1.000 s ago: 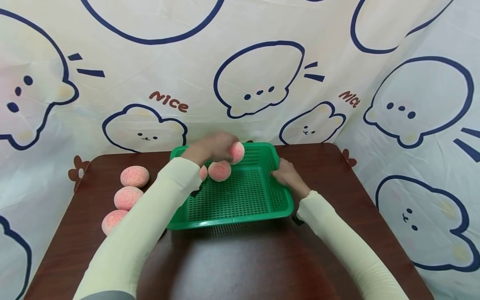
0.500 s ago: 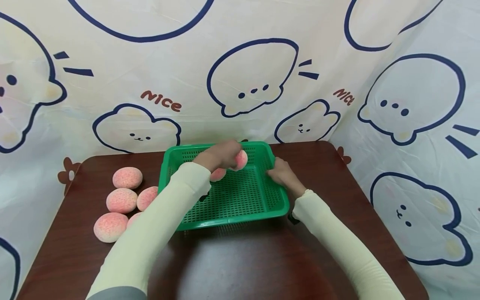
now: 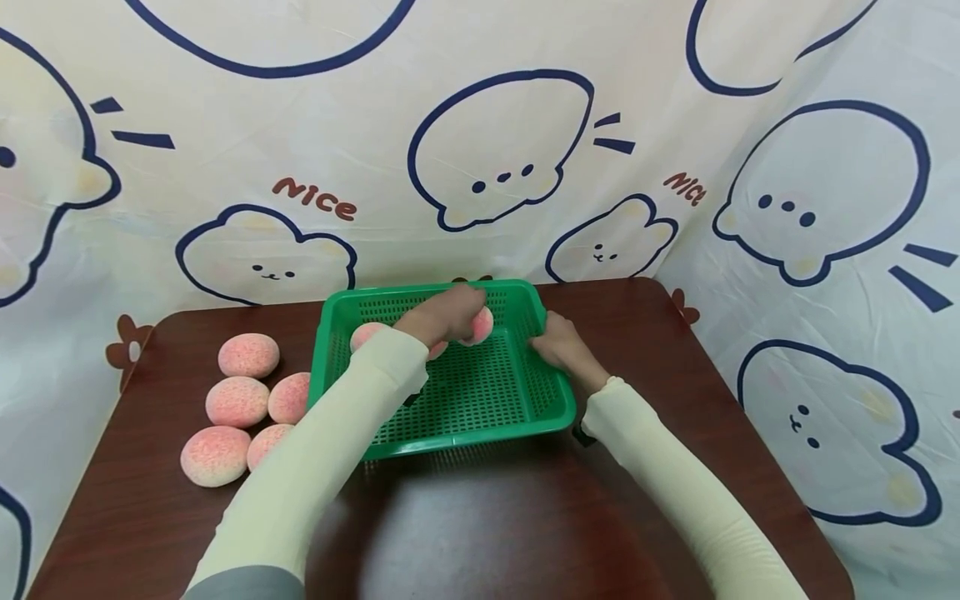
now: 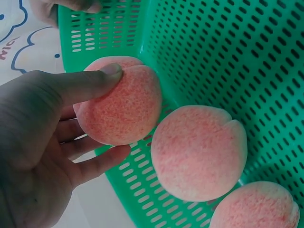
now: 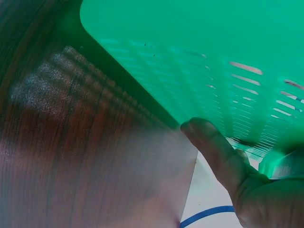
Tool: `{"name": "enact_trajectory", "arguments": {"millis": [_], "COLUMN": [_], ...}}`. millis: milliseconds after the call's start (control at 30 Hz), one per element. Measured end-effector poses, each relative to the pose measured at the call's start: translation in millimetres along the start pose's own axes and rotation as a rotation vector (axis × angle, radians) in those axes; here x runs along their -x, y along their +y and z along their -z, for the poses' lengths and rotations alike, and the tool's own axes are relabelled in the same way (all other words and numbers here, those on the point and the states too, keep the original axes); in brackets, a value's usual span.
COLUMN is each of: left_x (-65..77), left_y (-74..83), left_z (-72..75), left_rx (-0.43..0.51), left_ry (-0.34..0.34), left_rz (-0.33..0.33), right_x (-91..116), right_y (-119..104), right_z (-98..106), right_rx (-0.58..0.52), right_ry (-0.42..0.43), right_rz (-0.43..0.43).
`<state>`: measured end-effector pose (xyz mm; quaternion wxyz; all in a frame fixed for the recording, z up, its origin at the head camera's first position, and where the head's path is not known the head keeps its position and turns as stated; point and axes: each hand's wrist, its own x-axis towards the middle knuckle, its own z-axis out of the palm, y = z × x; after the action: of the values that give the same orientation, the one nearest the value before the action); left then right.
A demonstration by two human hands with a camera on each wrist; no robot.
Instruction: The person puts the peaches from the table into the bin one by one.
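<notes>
So far, I judge the work to be only partway along. My left hand, at the upper middle of the head view, has a peach between thumb and bent fingers, inside the green basket; this peach is not yet let go. Two other peaches lie in the basket beside it. Five loose peaches are on the table at the left of the frame, apparently what's left, though my left sleeve could hide more. My right hand grips the basket's right side, holding no peach that I can see.
</notes>
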<state>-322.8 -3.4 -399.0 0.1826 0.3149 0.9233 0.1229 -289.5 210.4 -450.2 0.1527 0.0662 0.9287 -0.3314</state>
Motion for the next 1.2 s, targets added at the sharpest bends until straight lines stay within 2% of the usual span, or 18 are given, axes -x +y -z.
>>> {"name": "enact_trajectory", "arguments": {"millis": [133, 233, 467, 667, 833, 1200], "left_x": [-4.6, -6.9, -10.7, -14.4, -14.3, -13.9], "left_y": [1.5, 2.7, 2.4, 1.1, 2.5, 5.1], "left_z": [-4.9, -7.7, -12.8, -20.1, -26.4, -28.2], "left_rx": [-0.071, -0.114, -0.129, -0.181, -0.184, -0.194], "left_ry": [0.013, 0.019, 0.019, 0.016, 0.019, 0.017], "left_rz": [-0.014, 0.001, 0.041, 0.034, 0.029, 0.056], "right_x": [0.0, 0.1, 0.9, 2.7, 2.2, 0.9], "right_y": [-0.5, -0.7, -1.8, -1.3, -0.3, -0.3], "right_z": [0.0, -0.3, -0.1, -0.8, -1.3, 0.4], "right_rx": [0.003, -0.007, -0.016, -0.015, -0.005, -0.007], "right_ry": [0.006, 0.006, -0.002, 0.005, 0.018, 0.014], "right_rz": [0.001, 0.003, -0.005, 0.005, 0.01, 0.015]}}
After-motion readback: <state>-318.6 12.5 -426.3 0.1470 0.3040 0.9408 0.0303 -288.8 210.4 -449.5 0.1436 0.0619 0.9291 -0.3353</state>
